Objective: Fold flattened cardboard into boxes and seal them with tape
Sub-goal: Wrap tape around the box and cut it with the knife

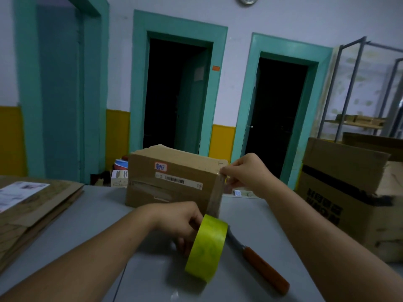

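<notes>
Cardboard, brown: one box (165,182), folded up, standing on the grey table (87,225) directly ahead of me, long side facing me, top flaps closed.

Tape, yellow-green: one tape roll (207,247), held on edge just above the table, nearer me than the box and below its right front corner.

Strip (214,199): clear, drawn taut from the roll up and slightly right to the box's upper right corner. This near-vertical line along the corner edge is the axis the coming move turns on.

Left hand (181,221): fingers curled round the roll, gripping it from the left.

Right hand (244,173): the nearer one to the box, pinching the strip's free end at the top corner. I cannot tell whether that end is stuck down.

Judged next: press the strip onto the box, then cut.

Knife (263,264), orange handle: lying on the table just right of the roll.

Flattened cardboard (32,205): stacked at the table's left.

Large carton (340,192): far right.
</notes>
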Demonstrator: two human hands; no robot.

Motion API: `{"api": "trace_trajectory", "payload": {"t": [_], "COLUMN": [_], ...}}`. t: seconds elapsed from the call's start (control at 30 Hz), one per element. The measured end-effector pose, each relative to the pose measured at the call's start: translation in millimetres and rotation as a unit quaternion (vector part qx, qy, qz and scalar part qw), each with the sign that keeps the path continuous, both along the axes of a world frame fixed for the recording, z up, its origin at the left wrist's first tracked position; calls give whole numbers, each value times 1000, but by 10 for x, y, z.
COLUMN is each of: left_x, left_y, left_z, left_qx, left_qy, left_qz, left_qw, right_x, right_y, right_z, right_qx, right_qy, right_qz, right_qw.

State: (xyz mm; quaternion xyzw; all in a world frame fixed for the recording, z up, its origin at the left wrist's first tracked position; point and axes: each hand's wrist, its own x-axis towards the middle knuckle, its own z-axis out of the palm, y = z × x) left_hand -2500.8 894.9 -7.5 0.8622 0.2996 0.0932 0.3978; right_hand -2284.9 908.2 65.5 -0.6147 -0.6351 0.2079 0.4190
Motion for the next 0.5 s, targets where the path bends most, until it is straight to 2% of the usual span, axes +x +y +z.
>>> {"api": "trace_trajectory", "payload": {"t": [0.17, 0.23, 0.3, 0.4, 0.5], "left_x": [-23, -23, -14, -8, -12], "left_y": [16, 18, 24, 18, 42], "left_z": [-9, -18, -24, -18, -32], "left_qx": [-3, -8, -7, -1, 6], "left_qy": [3, 10, 15, 14, 15], "left_qz": [8, 10, 11, 5, 6], "left_qw": [1000, 1000, 1000, 1000, 1000], "right_x": [-20, 17, 41, 39, 58], "right_y": [95, 84, 36, -41, -56], "right_z": [108, 154, 176, 107, -44], "right_qx": [-51, -44, 37, 178, 187], "right_qy": [-80, -129, -163, -233, -278], "right_qz": [-33, -44, -36, 30, 76], "right_qw": [995, 990, 985, 956, 939]}}
